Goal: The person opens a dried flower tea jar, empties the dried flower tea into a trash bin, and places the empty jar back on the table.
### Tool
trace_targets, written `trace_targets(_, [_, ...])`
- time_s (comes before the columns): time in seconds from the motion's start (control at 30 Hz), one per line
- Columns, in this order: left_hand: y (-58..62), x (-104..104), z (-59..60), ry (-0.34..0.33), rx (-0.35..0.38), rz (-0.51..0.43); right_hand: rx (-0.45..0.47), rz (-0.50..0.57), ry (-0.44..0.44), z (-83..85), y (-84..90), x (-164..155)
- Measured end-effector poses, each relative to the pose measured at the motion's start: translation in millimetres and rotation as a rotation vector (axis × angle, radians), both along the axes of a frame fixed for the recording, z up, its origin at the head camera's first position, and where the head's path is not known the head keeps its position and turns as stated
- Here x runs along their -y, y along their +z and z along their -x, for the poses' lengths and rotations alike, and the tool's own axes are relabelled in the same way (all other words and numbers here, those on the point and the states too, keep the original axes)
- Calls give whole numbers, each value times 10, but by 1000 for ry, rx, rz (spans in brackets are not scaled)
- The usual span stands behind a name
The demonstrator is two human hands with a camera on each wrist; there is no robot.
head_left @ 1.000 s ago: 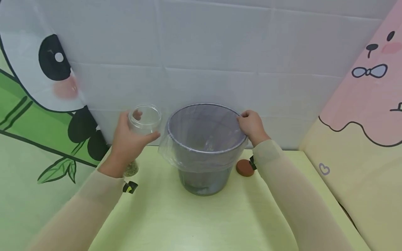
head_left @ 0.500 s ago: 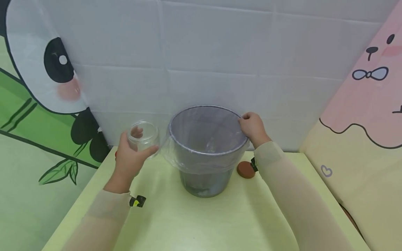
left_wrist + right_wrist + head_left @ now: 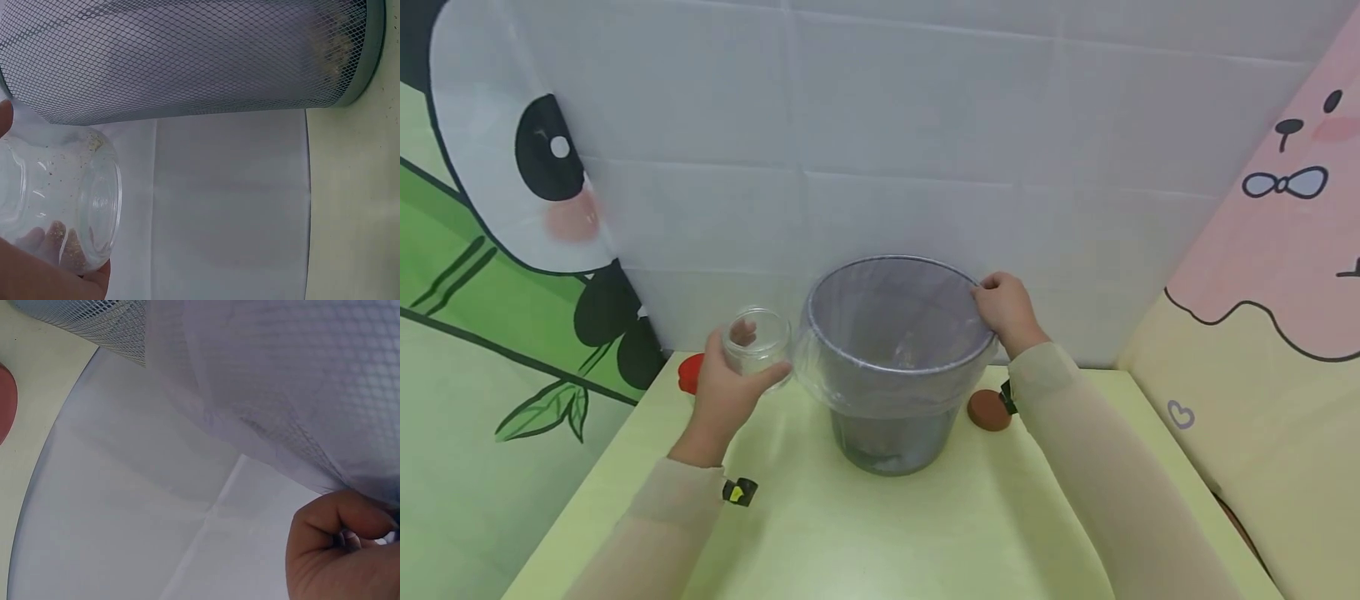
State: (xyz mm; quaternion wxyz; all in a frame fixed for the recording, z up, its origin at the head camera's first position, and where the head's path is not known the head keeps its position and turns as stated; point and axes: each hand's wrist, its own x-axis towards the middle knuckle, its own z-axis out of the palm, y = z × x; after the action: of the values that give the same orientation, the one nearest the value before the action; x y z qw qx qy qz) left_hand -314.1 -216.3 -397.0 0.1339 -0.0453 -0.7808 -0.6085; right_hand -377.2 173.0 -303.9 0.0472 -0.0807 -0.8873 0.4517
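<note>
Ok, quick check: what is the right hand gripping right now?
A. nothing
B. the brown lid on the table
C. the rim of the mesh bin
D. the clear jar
C: the right hand curls over the rim of the mesh bin at its far right side, while the left hand holds the clear jar.

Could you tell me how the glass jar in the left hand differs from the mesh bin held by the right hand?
The glass jar is clear, while the mesh bin is grey wire mesh lined with a thin plastic bag. The jar is far smaller than the bin. The left hand grips the jar off the table; the bin stands on it, the right hand pinching its rim. Both are round and open-topped.
</note>
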Motion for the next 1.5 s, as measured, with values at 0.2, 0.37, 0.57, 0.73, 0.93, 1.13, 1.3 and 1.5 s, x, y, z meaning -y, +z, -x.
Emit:
trace_targets(0.2, [-170, -22, 30, 2, 28, -4, -19, -20, -7, -19, -20, -20])
trace_targets(0.37, [-282, -29, 39, 13, 54, 10, -13, -10, 12, -48, -25, -25])
trace_targets(0.57, [-397, -39, 79, 45, 45, 7, -8, -10, 23, -93, -25, -29])
trace_targets(0.73, [-485, -48, 138, 62, 69, 6, 4, -3, 17, -116, -36, -44])
trace_targets(0.93, [-612, -61, 171, 52, 129, 25, 27, 3, 38, -150, -45, -67])
trace_targets(1.13, [-732, -63, 194, 74, 147, 42, 21, -11, 54, -173, -35, -78])
trace_targets(1.3, [-820, -70, 211, 71, 175, 43, 12, -16, 58, -183, -30, -81])
trace_targets(1.5, [-908, -122, 195, 40, 188, 58, 3, -25, 58, -206, -20, -93])
